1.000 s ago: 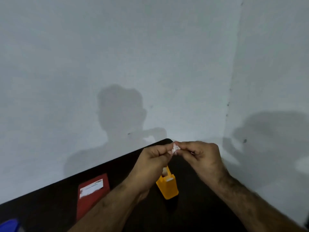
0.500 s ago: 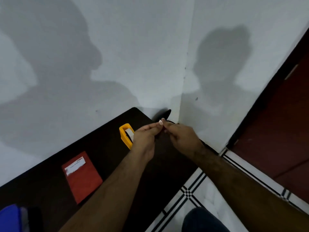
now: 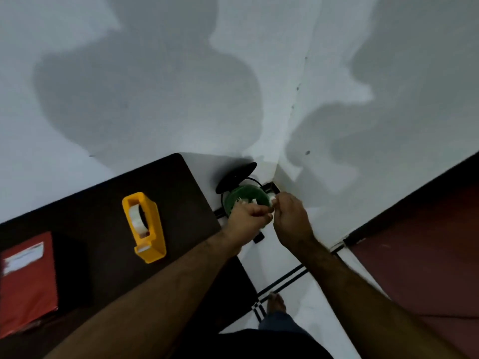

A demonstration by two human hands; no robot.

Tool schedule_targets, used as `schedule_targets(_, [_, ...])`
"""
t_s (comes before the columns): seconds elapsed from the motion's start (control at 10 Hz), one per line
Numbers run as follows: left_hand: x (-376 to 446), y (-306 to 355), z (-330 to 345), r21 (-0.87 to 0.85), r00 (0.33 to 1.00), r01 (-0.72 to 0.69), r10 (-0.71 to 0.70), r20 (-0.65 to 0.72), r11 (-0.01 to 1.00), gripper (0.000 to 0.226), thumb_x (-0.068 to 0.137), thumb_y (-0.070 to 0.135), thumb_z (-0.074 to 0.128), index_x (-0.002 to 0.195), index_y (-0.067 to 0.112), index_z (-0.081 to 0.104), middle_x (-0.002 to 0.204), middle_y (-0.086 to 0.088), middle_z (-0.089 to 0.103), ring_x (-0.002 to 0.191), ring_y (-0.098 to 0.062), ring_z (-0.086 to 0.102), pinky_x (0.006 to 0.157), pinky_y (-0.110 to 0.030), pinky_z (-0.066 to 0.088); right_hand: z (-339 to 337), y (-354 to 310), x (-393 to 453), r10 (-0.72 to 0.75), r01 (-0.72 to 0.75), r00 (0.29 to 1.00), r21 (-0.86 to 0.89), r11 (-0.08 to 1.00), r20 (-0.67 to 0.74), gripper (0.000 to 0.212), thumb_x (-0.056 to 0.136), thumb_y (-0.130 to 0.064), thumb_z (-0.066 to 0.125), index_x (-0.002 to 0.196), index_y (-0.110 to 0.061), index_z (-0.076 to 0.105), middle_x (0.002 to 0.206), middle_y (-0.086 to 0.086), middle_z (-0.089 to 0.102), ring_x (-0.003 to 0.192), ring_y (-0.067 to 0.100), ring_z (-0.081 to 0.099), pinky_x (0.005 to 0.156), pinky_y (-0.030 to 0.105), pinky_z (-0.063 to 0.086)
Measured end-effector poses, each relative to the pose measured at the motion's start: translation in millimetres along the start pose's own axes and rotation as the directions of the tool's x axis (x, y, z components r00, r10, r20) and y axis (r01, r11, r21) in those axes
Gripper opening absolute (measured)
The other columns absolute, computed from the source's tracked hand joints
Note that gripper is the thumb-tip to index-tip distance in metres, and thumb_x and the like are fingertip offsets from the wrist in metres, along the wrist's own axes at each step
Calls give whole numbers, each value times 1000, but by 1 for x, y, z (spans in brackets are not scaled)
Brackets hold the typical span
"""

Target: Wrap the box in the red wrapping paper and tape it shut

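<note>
A single head-worn view is given, aimed steeply down into a room corner from standing height. The dark table (image 3: 98, 218) is seen at eight o'clock, the green bin (image 3: 245, 196) near centre; both forearms enter from below.

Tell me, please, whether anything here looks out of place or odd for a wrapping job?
Nothing is damaged or spilled. Both hands, left hand and right hand, are off the table, pinching a small white scrap over a green bin on the floor. The red-wrapped box and yellow tape dispenser lie untouched.
</note>
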State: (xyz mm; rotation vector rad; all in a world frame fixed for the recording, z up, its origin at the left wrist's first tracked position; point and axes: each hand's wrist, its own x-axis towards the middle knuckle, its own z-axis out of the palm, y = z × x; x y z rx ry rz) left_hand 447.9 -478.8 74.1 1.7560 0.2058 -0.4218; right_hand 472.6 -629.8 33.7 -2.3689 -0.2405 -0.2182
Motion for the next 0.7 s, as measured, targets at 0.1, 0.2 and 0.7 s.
schedule_targets(0.1, [34,5,12,103,996,42,-33,-86,994,19,102,15,68,117,13,79,114,1,76,98,-11,70,74,-12,55,8,39,34,112,-109,984,-30,994,137,23,107,-23,46,93,-16,63,87,-3,60,77,13,52,61,9,32])
schedule_targets(0.2, [63,4,9,143,970,135,-101,-219,981,9,100,21,71,99,26,78,105,2,76,91,-10,71,76,-21,59,22,77,85,232,-218,947,-83,972,223,19,103,-15,59,107,-11,77,98,6,75,86,18,66,67,14,40])
schedule_targets(0.7, [83,2,-49,136,796,208,-87,-599,969,26,100,21,70,126,18,74,111,7,74,94,-1,68,94,-26,59,92,87,202,171,-63,814,-208,976,555,43,94,-47,71,125,-18,71,113,10,74,104,33,69,86,37,57])
